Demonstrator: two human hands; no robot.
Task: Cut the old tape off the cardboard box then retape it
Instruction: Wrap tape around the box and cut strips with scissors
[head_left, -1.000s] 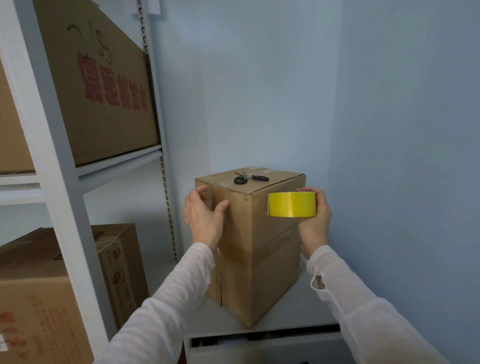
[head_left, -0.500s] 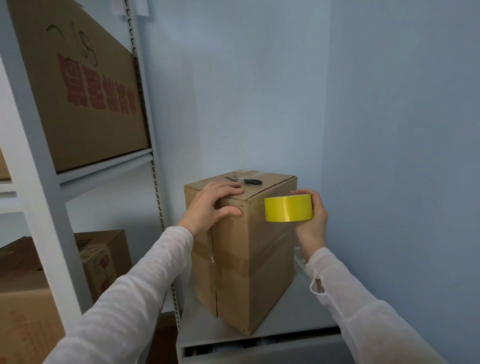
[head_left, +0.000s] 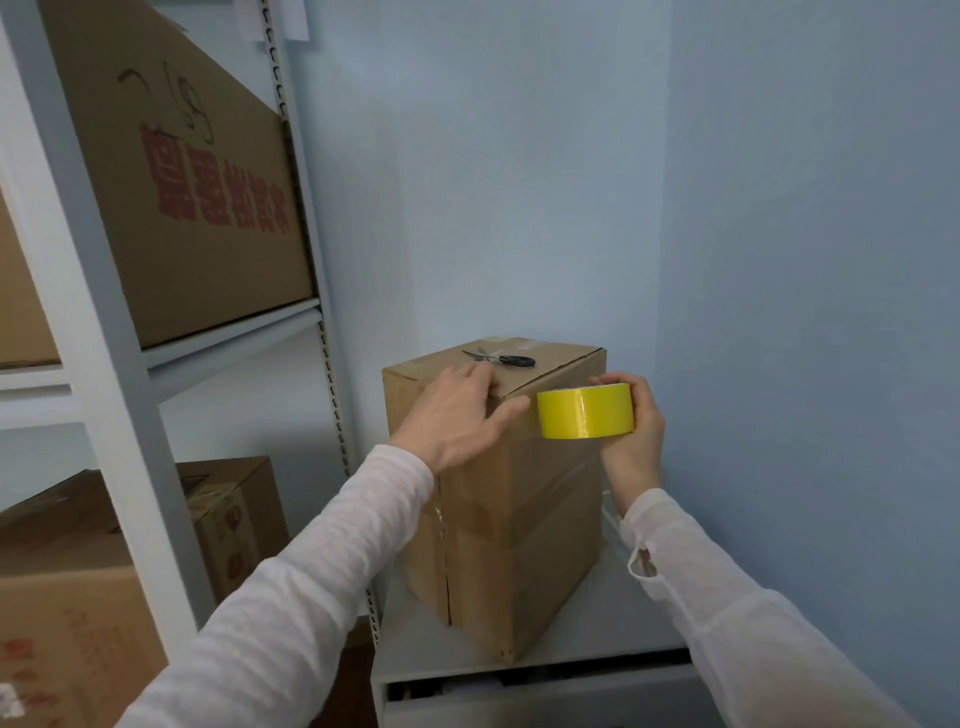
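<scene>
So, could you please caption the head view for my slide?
The left hand rests on the cardboard box while the right hand holds a yellow tape roll; scissors lie on top.

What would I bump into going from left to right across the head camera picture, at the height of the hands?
White shelf post → left hand → yellow tape roll → right hand → blue wall. The scissors sit above the left hand, so they are left out.

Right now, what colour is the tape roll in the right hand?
Bright yellow. The tape roll, gripped by the right hand, shows best in the head view.
</scene>
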